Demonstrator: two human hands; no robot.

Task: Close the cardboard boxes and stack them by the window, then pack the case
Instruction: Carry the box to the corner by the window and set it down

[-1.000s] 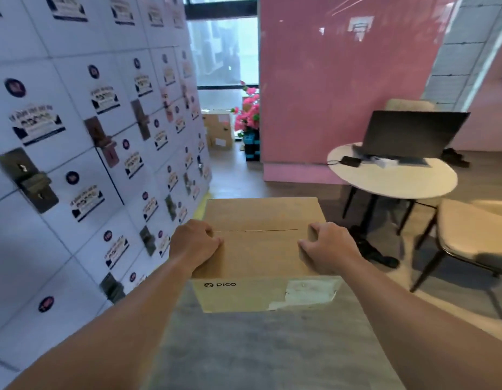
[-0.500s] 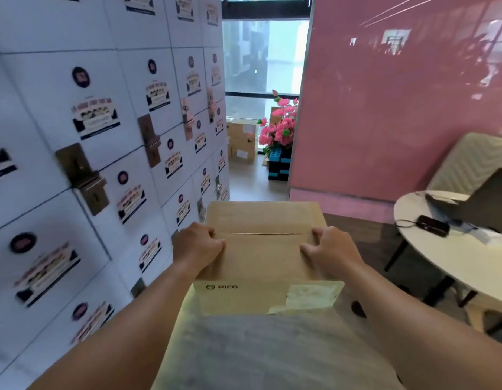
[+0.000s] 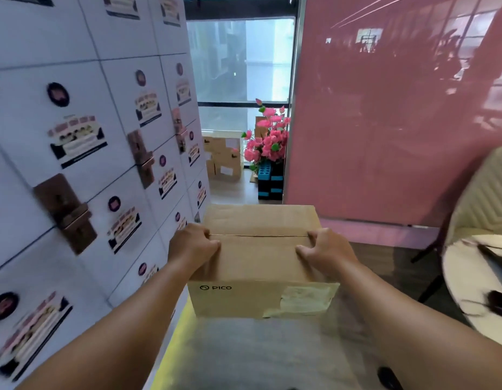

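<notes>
Closed cardboard box gripped at both sides, left hand and right hand curled over its top edges, stacked boxes by window ahead.

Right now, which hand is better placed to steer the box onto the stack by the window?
Left, narrowly. Both the left hand and right hand grip the closed box, but the stacked boxes sit ahead on the left, beside the locker wall.

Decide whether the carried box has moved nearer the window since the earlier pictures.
Yes. The box has moved forward toward the window; the stacked boxes beneath it look larger.
</notes>
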